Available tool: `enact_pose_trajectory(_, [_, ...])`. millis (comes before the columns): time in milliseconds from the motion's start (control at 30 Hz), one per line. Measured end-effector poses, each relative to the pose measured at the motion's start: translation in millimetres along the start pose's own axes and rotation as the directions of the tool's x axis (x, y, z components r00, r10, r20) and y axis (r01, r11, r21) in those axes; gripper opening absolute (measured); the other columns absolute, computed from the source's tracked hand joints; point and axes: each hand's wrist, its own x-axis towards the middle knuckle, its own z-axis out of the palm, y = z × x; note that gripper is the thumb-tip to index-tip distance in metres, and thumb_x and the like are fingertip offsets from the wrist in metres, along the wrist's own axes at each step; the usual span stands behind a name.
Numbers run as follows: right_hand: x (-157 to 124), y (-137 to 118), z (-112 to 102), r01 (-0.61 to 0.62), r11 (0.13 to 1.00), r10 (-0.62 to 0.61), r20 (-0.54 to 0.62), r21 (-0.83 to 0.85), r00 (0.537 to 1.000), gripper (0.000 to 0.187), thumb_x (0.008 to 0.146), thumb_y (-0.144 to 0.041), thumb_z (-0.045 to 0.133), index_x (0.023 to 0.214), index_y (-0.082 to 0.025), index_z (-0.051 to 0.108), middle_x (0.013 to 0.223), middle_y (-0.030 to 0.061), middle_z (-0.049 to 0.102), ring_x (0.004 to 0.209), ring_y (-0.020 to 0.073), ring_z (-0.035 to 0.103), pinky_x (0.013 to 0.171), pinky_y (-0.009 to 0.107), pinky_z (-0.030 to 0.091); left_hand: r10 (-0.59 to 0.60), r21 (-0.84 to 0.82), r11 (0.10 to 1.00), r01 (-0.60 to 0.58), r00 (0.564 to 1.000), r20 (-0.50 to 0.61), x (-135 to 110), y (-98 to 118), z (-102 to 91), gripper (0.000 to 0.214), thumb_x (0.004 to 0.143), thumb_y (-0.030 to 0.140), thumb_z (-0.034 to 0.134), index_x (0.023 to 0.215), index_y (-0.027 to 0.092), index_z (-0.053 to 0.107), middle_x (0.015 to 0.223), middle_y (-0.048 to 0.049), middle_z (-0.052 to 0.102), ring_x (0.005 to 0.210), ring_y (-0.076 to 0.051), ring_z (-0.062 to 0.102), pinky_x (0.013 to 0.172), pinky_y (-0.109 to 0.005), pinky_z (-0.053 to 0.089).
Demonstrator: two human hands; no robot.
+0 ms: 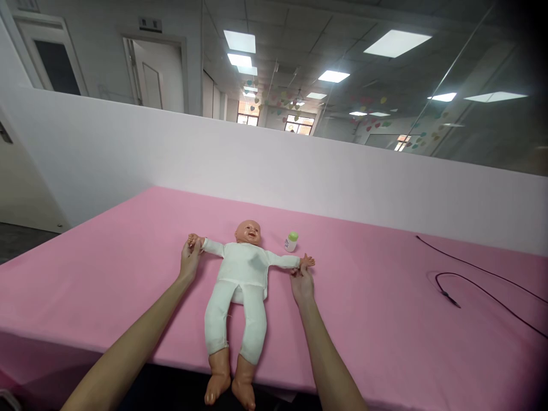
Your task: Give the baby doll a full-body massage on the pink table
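A baby doll (244, 268) in a white top and trousers lies face up on the pink-covered table (363, 319), arms stretched out sideways. Its bare feet reach past the table's front edge. My left hand (190, 258) is closed round the doll's hand and wrist on the left side. On the other side, my right hand (303, 281) grips the doll's other wrist from below, and that doll hand shows open above my fingers. Just beyond the doll's arm on the right stands a small white bottle (291, 242) with a green cap.
Two thin black cables (483, 281) lie across the right part of the table. A low white wall (299, 171) with glass above it runs along the table's back edge. Doors (158, 74) and ceiling lights show beyond.
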Motion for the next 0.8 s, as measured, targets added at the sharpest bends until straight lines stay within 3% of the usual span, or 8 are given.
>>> enact_pose_trajectory(200, [-10,-16,17,0.121,0.977,-0.094,0.156,-0.174,0.983,0.064,0.078,-0.054,0.079,0.133,-0.029,0.059,0.119,0.006,0.068,0.084,0.0164,0.062,0.069,0.027,0.051,0.028,0.065,0.997,-0.031,0.999,0.045,-1,6,0.1,0.049,0.074,0.061,0.082,0.095,0.019,0.067,0.098,-0.0073,0.07,0.094,-0.022,0.069,0.082,-0.034,0.058])
enact_pose_trajectory(333, [-32,-33,35,0.295,0.895,-0.116,0.463,-0.334,0.878,0.044,0.081,-0.044,0.08,0.118,-0.025,0.067,0.129,0.0086,0.067,0.112,0.0237,0.062,0.094,0.037,0.051,0.057,0.181,0.977,-0.11,0.959,0.276,-12,10,5.9,0.039,0.077,0.047,0.084,0.102,0.019,0.076,0.106,-0.011,0.074,0.101,-0.026,0.068,0.093,-0.041,0.055])
enact_pose_trajectory(400, [-44,-37,40,0.353,0.835,-0.027,0.609,-0.422,0.792,0.035,0.083,-0.04,0.078,0.115,-0.026,0.072,0.127,0.0083,0.069,0.116,0.0255,0.062,0.101,0.041,0.049,0.045,0.228,0.96,-0.164,0.892,0.449,-17,10,7.5,0.037,0.081,0.042,0.082,0.111,0.021,0.079,0.116,-0.0129,0.073,0.112,-0.028,0.066,0.1,-0.045,0.052])
enact_pose_trajectory(467, [-54,-36,42,0.4,0.77,0.064,0.684,-0.497,0.727,0.032,0.084,-0.038,0.076,0.114,-0.028,0.075,0.13,0.0082,0.067,0.123,0.0278,0.059,0.106,0.044,0.047,0.046,0.256,0.93,-0.264,0.775,0.631,-20,9,8.3,0.03,0.082,0.037,0.08,0.11,0.024,0.081,0.122,-0.0127,0.071,0.118,-0.029,0.063,0.104,-0.046,0.049])
enact_pose_trajectory(533, [-60,-34,43,0.431,0.725,0.115,0.711,-0.537,0.693,0.03,0.085,-0.037,0.075,0.114,-0.03,0.077,0.135,0.0074,0.065,0.129,0.0292,0.056,0.111,0.047,0.043,0.061,0.248,0.896,-0.368,0.655,0.753,-21,8,8.8,0.026,0.082,0.033,0.08,0.108,0.027,0.082,0.122,-0.0115,0.07,0.118,-0.028,0.061,0.105,-0.046,0.048])
enact_pose_trajectory(600, [-63,-33,43,0.445,0.706,0.123,0.715,-0.55,0.689,0.029,0.086,-0.036,0.074,0.114,-0.031,0.078,0.135,0.0069,0.065,0.13,0.0293,0.056,0.113,0.048,0.042,0.08,0.241,0.87,-0.431,0.604,0.793,-22,8,9.6,0.026,0.083,0.031,0.078,0.109,0.03,0.082,0.12,-0.0106,0.069,0.117,-0.027,0.061,0.105,-0.045,0.048])
enact_pose_trajectory(700, [-62,-32,46,0.409,0.738,0.094,0.682,-0.537,0.726,0.03,0.084,-0.036,0.076,0.113,-0.03,0.077,0.132,0.007,0.067,0.127,0.0288,0.058,0.11,0.046,0.045,0.077,0.253,0.877,-0.408,0.641,0.764,-23,10,12.2,0.025,0.084,0.032,0.078,0.109,0.03,0.082,0.121,-0.0099,0.07,0.117,-0.027,0.061,0.104,-0.044,0.048])
enact_pose_trajectory(800, [-51,-28,43,0.314,0.832,-0.013,0.549,-0.458,0.836,0.039,0.081,-0.04,0.08,0.117,-0.027,0.074,0.128,0.0076,0.069,0.12,0.0269,0.061,0.103,0.042,0.049,0.072,0.252,0.927,-0.278,0.791,0.608,-23,13,16.2,0.025,0.084,0.036,0.078,0.107,0.026,0.081,0.118,-0.0095,0.073,0.115,-0.027,0.064,0.104,-0.042,0.049])
